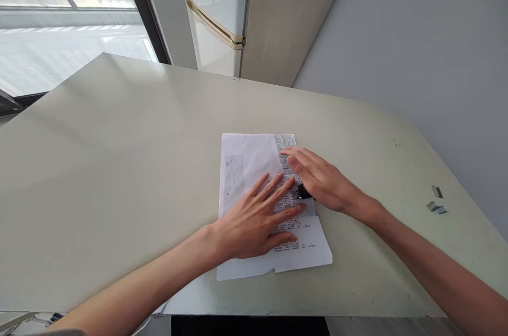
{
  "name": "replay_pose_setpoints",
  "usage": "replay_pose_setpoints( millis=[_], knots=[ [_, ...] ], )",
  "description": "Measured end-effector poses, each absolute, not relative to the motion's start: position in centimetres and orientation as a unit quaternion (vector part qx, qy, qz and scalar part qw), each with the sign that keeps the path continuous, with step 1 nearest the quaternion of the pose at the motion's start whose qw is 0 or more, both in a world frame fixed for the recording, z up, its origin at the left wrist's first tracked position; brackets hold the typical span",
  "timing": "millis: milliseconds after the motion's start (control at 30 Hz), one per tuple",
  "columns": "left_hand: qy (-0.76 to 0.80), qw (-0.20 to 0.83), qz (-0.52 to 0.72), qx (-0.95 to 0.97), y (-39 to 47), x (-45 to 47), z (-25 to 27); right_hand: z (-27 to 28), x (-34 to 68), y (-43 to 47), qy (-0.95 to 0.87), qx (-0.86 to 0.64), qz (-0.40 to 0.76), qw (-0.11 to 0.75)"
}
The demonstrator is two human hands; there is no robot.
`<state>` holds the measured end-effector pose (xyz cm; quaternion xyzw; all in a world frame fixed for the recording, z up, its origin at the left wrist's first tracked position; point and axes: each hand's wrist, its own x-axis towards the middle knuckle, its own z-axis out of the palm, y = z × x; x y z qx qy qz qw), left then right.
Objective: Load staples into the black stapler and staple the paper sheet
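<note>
Sheets of white paper [254,151] with printed text lie on the table, one overlapping the other. My left hand [264,219] rests flat on them, fingers spread, pressing the paper down. From the right, my right hand [317,177] reaches over the right edge of the sheets. Beneath its thumb and palm a black thing with a metal end, apparently a stapler [304,191], pokes out over the printed text. Most of its body is hidden by the hand. The fingers of that hand stretch forward above the page, close together.
Small silver strips that look like staples [437,208] lie at the right on the pale table [138,193]. Behind the table stand a refrigerator [216,8] and a grey wall [416,34]. A window [67,8] is at the upper left.
</note>
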<state>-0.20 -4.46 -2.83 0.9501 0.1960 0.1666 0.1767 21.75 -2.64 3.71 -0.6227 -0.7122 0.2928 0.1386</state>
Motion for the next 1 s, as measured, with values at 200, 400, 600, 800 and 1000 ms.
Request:
replay_pose_setpoints(
  millis=[200,400,600,800,1000],
  knots=[
    [0.208,0.185,0.168,0.946,-4.5,-0.1,-2.7,3.8,21.5,-2.6,-0.708,-0.637,0.285,0.109],
    [0.218,0.187,0.157,0.945,-4.6,-0.1,-2.4,3.5,22.1,-2.7,-0.707,-0.636,0.287,0.119],
    [0.225,0.191,0.16,0.942,-4.7,0.0,-2.6,3.0,23.4,-2.4,-0.706,-0.62,0.318,0.127],
    [0.231,0.188,0.154,0.942,-4.8,0.1,-2.5,2.8,23.7,-2.3,-0.698,-0.629,0.319,0.126],
    [0.234,0.191,0.165,0.939,-4.8,0.1,-2.5,3.1,22.8,-2.6,-0.701,-0.639,0.294,0.12]
  ],
)
